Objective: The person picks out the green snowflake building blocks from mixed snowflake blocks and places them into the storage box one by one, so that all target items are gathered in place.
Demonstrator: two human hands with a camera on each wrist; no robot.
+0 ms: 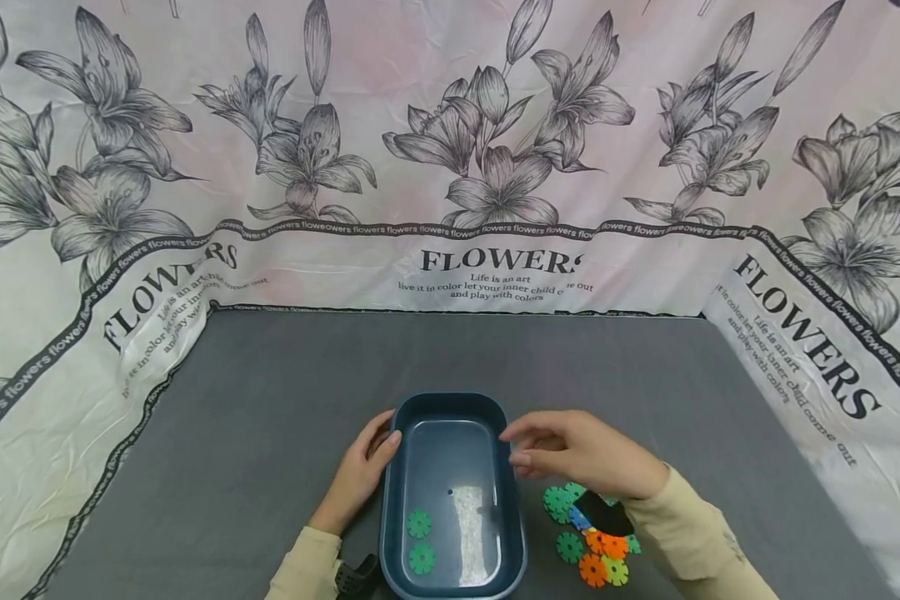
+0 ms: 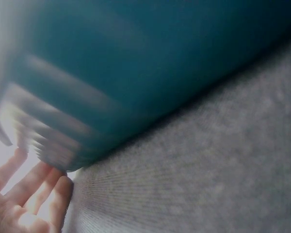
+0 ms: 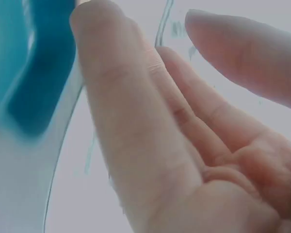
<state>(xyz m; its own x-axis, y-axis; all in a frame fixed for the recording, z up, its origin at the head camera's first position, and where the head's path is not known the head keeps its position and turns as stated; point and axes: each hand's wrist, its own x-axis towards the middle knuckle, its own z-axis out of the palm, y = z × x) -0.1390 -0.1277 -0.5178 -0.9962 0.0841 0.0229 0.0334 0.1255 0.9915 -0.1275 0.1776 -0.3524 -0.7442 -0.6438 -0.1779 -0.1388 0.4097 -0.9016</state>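
Note:
A dark blue plastic tray (image 1: 453, 404) lies lengthwise on the grey cloth. My left hand (image 1: 362, 471) holds its left side, thumb at the rim and fingers against the outer wall. The left wrist view shows those fingers (image 2: 56, 194) touching the tray's wall (image 2: 150, 63). Inside the tray are two green gear-shaped plastic discs, one disc (image 1: 419, 524) just above the other disc (image 1: 422, 558). My right hand (image 1: 588, 450) hovers at the right rim. In the right wrist view its thumb and fingers (image 3: 131, 107) are apart with nothing between them.
Right of the tray, below my right hand, lies a loose pile of gear-shaped discs: green (image 1: 570, 547), orange (image 1: 592, 570), yellow-green (image 1: 616, 571) and blue (image 1: 579, 518). My right wrist partly covers it. Flower-printed cloth (image 1: 495, 275) borders the grey surface (image 1: 285, 375).

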